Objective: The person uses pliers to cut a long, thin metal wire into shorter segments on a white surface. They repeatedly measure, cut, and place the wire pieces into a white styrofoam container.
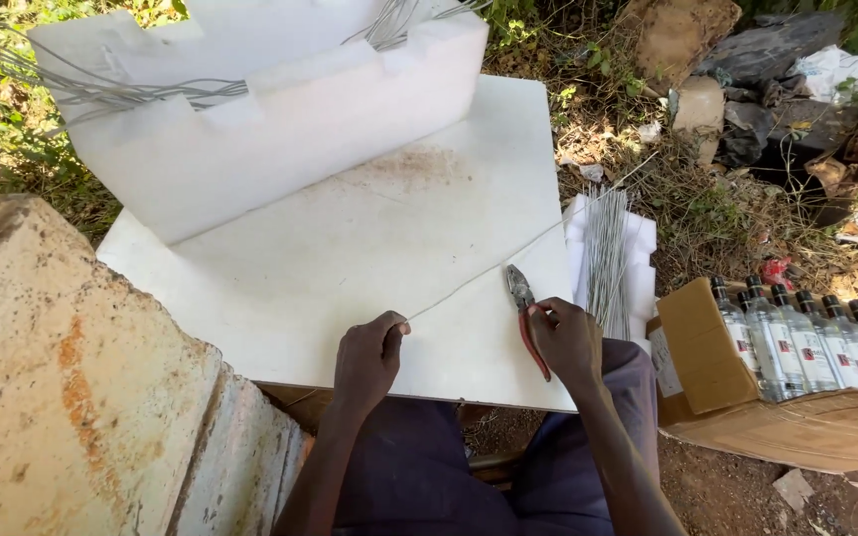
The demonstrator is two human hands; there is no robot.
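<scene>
Fingers of the left hand (367, 359) are pinched shut on the near end of a thin wire (479, 278), low in the middle of the frame, pinning it taut against the white board (350, 248) so it lies straight. That wire runs up and to the right across the board, past the bundle of cut wires (608, 258) lying on a foam piece at the board's right edge. Over to the right hand (568, 342): it's wrapped closed around the red handles of the pliers (523, 308), nose pointing up-frame and touching the wire, jaws looking shut or nearly so. A big foam block (280, 129) sits at the upper left, with more loose wire (101, 89) draped through its notches, handy for pulling. At lower right, a carton (747, 407) of clear bottles (816, 342) stands well apart from the hands.
</scene>
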